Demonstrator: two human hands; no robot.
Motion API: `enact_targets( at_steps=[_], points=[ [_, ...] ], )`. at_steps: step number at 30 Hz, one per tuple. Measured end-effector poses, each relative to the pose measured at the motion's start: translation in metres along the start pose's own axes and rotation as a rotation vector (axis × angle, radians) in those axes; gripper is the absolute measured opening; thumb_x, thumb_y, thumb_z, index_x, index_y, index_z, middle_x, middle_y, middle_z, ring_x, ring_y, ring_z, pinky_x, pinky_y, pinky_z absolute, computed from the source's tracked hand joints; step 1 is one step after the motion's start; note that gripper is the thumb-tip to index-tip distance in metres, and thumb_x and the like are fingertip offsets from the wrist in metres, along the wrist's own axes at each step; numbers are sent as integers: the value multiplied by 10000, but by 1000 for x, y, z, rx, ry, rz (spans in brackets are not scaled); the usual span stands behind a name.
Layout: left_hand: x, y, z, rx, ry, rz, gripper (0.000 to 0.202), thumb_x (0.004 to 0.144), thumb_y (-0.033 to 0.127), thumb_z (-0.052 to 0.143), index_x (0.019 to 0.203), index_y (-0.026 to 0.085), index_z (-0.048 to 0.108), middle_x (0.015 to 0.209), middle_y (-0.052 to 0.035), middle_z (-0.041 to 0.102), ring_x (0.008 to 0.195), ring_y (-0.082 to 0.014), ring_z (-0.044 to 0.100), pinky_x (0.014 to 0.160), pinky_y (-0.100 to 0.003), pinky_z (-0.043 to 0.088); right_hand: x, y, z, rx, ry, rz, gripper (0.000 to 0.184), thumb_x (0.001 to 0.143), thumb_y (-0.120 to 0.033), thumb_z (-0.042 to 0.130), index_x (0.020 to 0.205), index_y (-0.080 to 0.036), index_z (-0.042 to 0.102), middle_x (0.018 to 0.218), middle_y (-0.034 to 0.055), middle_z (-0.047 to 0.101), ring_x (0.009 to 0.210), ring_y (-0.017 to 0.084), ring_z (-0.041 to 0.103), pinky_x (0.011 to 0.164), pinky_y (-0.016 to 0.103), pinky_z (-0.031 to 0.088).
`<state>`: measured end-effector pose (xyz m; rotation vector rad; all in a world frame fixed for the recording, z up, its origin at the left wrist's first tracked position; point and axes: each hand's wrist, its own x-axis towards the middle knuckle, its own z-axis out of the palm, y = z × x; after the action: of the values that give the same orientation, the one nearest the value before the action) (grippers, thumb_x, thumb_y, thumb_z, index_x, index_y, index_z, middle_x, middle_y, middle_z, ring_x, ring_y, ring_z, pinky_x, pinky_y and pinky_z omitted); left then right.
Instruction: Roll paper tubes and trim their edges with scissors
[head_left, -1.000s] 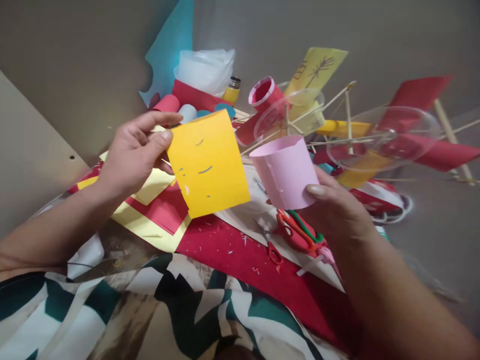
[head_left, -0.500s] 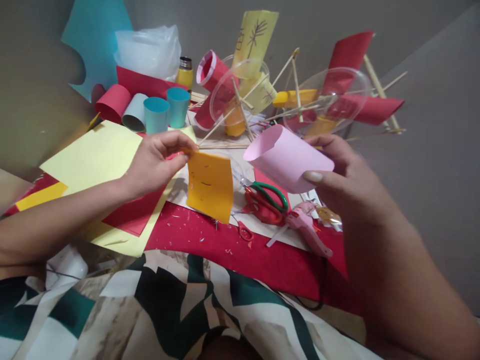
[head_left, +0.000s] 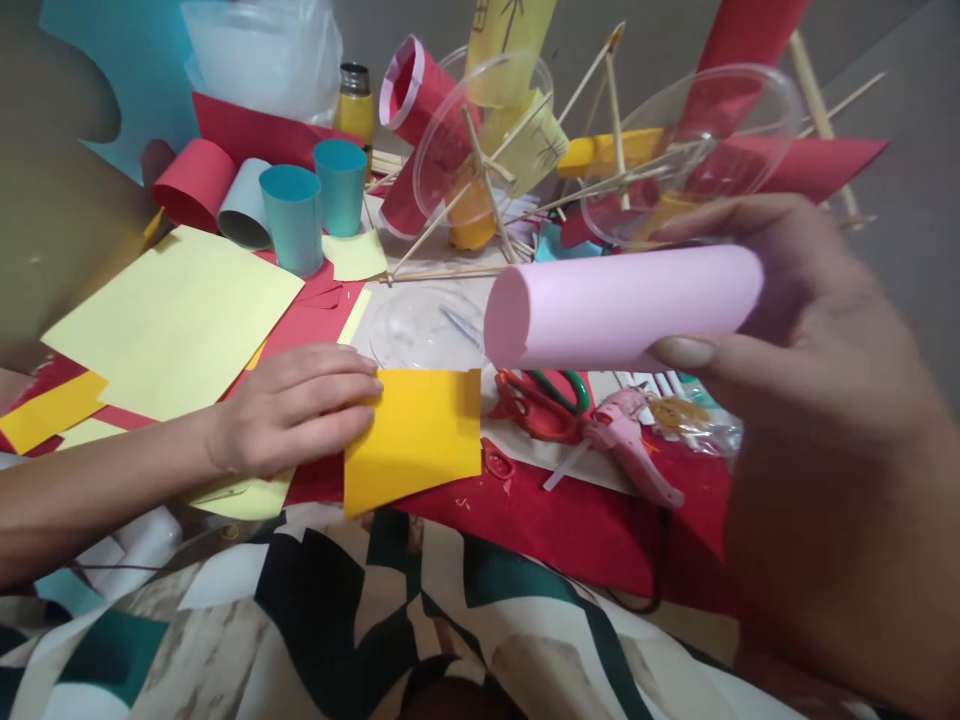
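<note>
Clasped between thumb and fingers, the pink paper tube (head_left: 622, 305) lies level in the right hand (head_left: 814, 365), held up in the air above the scissors (head_left: 536, 402) and the pink glue gun (head_left: 631, 452). Its near end points left, toward the middle of the table. The left hand (head_left: 292, 408) rests low, with its fingers laid over the left edge of the orange paper (head_left: 416, 435). That paper lies on the red sheet (head_left: 577, 525) at the near edge of the table. The thumb is hidden, so I cannot tell whether the hand pinches the paper or only presses it down.

Behind the left hand lie a pale yellow sheet (head_left: 176, 320) and two blue cups (head_left: 294, 215). A clear lid (head_left: 424, 328) sits just beyond the orange paper.

The tube looks thin and hollow, so a harder squeeze would likely dent it or flatten it out of round. The stick frames (head_left: 487, 185) with their clear cups stand close behind the right hand, and a careless swing could knock them over. The orange paper reaches the table's edge, so it might slide off toward the lap if the fingers lift.
</note>
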<state>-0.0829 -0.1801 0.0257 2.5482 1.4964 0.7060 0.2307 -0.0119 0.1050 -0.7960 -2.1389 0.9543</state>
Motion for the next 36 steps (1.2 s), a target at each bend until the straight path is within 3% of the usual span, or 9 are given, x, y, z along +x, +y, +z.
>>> enact_targets(
  at_steps=[2, 4, 9, 11, 13, 20, 26, 32, 36],
  points=[
    [4, -14, 15, 26, -30, 160, 273, 958, 164, 449, 891, 207, 710, 1102, -106, 766, 1124, -244, 689, 956, -421, 583, 1, 3, 5, -19, -50, 18, 551, 612, -452, 911, 1055, -315, 612, 1128, 34, 600, 882, 196, 592, 638, 321, 518],
    [6, -22, 23, 15, -60, 169, 306, 931, 106, 414, 915, 173, 712, 1090, -119, 770, 1013, -215, 720, 848, -349, 603, 1, 4, 10, -42, -121, 32, 540, 641, -371, 889, 1076, -305, 576, 1128, 38, 594, 885, 195, 612, 636, 305, 526],
    [19, -16, 13, -197, -14, -255, 353, 895, 150, 408, 1084, 176, 704, 1105, -77, 766, 1012, -178, 714, 895, -295, 562, -8, -3, 18, -357, -291, -112, 474, 791, -444, 768, 1185, -280, 562, 1103, 54, 640, 857, 214, 650, 682, 341, 534],
    [31, -10, 11, -277, -70, -410, 327, 895, 220, 461, 1116, 169, 696, 1039, -67, 773, 888, -180, 715, 796, -292, 556, -14, -10, 22, -469, -343, -195, 449, 837, -451, 717, 1217, -272, 560, 1089, 63, 669, 802, 220, 658, 662, 360, 533],
    [44, -6, 14, -318, -185, -471, 322, 883, 279, 526, 1131, 158, 691, 968, -64, 770, 796, -180, 697, 708, -286, 525, -19, -15, 29, -526, -394, -240, 436, 867, -438, 680, 1251, -278, 549, 1085, 75, 697, 815, 251, 678, 653, 385, 536],
    [60, 3, 32, -140, -378, -455, 417, 812, 281, 647, 1214, 172, 650, 909, -52, 748, 711, -183, 653, 583, -265, 389, -30, -18, 47, -648, -471, -351, 501, 894, -414, 639, 1349, -228, 540, 1177, 145, 720, 979, 345, 708, 714, 448, 546],
    [55, 8, 36, -131, -381, -434, 356, 829, 233, 579, 1171, 194, 673, 850, -34, 749, 655, -169, 633, 566, -260, 371, -34, -19, 54, -673, -469, -353, 533, 901, -410, 625, 1392, -221, 542, 1197, 149, 716, 1007, 339, 698, 724, 447, 556],
    [52, 14, 34, -390, -289, -500, 352, 854, 209, 550, 1156, 145, 719, 799, -41, 734, 669, -163, 642, 615, -267, 458, -38, -25, 63, -678, -499, -369, 537, 933, -422, 598, 1426, -223, 524, 1272, 157, 690, 1073, 326, 690, 747, 436, 583],
    [51, 11, 28, -665, -341, -543, 258, 845, 211, 519, 982, 184, 736, 809, -20, 744, 695, -162, 665, 576, -246, 474, -39, -27, 67, -665, -468, -401, 533, 929, -393, 608, 1422, -214, 514, 1259, 157, 696, 1046, 322, 692, 762, 443, 588]
  ],
)
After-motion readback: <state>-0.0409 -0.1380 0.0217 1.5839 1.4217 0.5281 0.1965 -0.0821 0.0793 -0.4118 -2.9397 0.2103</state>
